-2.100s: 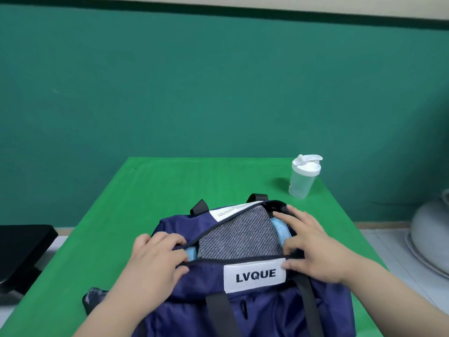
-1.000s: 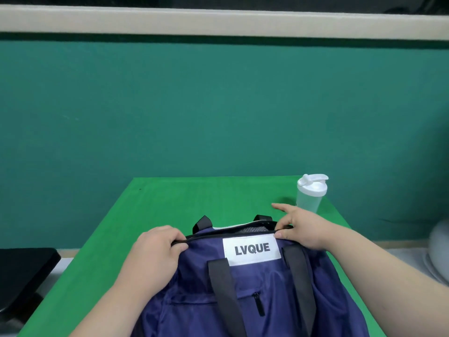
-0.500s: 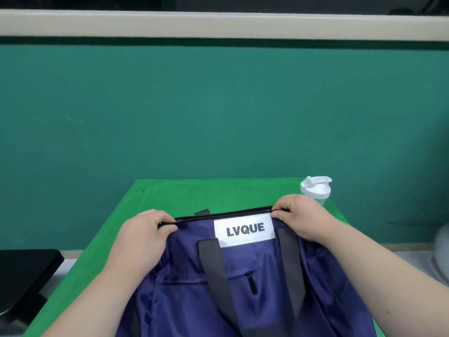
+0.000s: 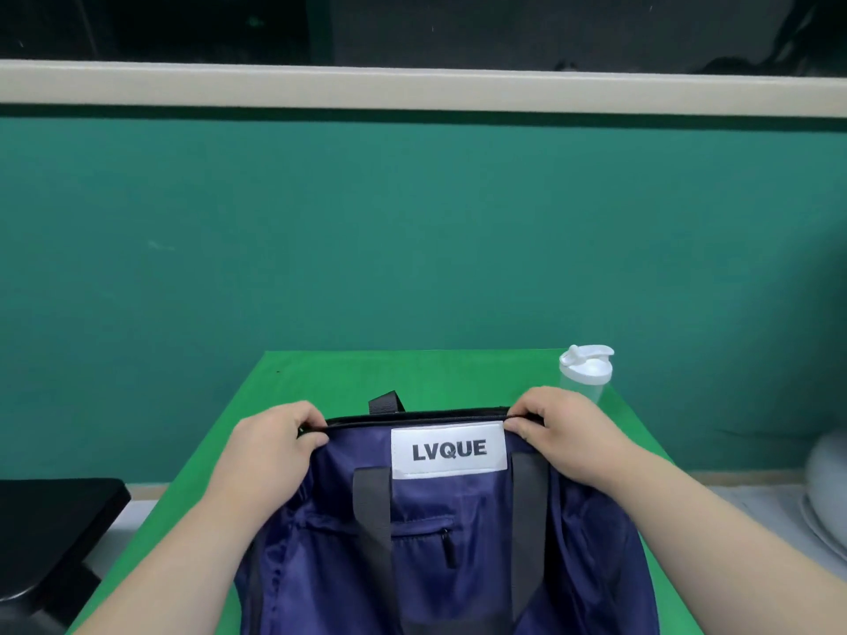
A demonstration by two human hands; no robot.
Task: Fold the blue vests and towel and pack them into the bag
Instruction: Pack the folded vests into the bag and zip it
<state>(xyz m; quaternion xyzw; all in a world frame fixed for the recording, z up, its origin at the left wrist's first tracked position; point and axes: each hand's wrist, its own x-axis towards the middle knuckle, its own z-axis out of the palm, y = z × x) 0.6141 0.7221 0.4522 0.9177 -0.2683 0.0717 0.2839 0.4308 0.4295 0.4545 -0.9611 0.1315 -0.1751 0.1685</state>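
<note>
Mouth of navy fabric bag point(image 4: 481, 566), open earlier, now drawn together; contents hidden, likely packed. Left hand point(image 4: 270, 446) and right hand point(image 4: 568, 433), fingers clamped on its top edge. No vests or towel showing on green desk point(image 4: 321, 382); only zipping seems left

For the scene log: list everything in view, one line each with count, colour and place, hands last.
navy bag: one, navy blue, on the table, near centre
LVQUE label: one, white, bag front under top edge
carry straps: two, dark grey, flanking the label
shaker bottle: one, clear with white lid, table's far right corner
table: one, bright green, centre
black furniture: one, black, left edge, kind unclear
pale round object: one, grey-white, right edge, cut off
wall: one, teal, behind the table
left hand: one, pinches bag's top edge, left end
right hand: one, pinches bag's top edge, right end
</note>
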